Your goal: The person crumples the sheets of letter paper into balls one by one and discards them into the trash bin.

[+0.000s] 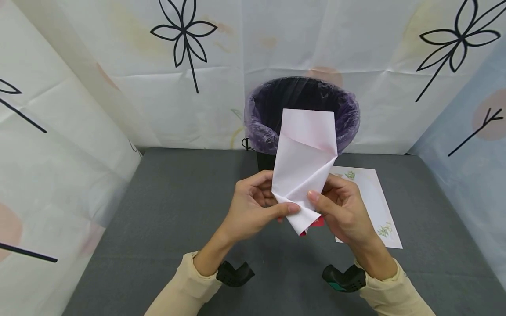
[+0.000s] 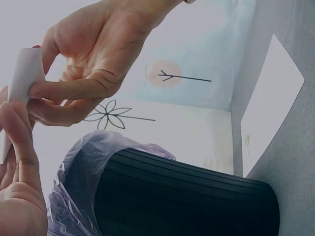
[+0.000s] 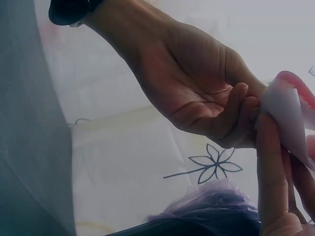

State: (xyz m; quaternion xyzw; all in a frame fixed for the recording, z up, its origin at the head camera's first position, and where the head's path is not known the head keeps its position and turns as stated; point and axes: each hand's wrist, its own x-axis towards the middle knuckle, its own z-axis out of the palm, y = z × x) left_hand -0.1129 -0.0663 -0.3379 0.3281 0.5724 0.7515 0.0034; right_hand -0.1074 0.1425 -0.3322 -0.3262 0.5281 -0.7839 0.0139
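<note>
A folded sheet of paper (image 1: 304, 153), white on the face toward me with diagonal creases, stands upright between both hands. Red shows at its narrow lower tip, where the paper is rolled or folded over. My left hand (image 1: 251, 210) pinches the lower left edge, thumb across the front and fingers behind. On the lower right, my right hand (image 1: 348, 213) pinches the sheet between thumb and fingers. Seen from the left wrist, the paper (image 2: 25, 78) is nearly edge-on; the right wrist view shows its curled red edge (image 3: 295, 83). The sheet hides most of its own back.
Behind the paper stands a black bin (image 1: 265, 161) lined with a purple plastic bag (image 1: 349, 112). A white sheet with printed green leaves (image 1: 373, 202) lies on the grey table (image 1: 186, 193) by my right hand. Patterned cloth walls (image 1: 130, 105) surround the table's back and sides.
</note>
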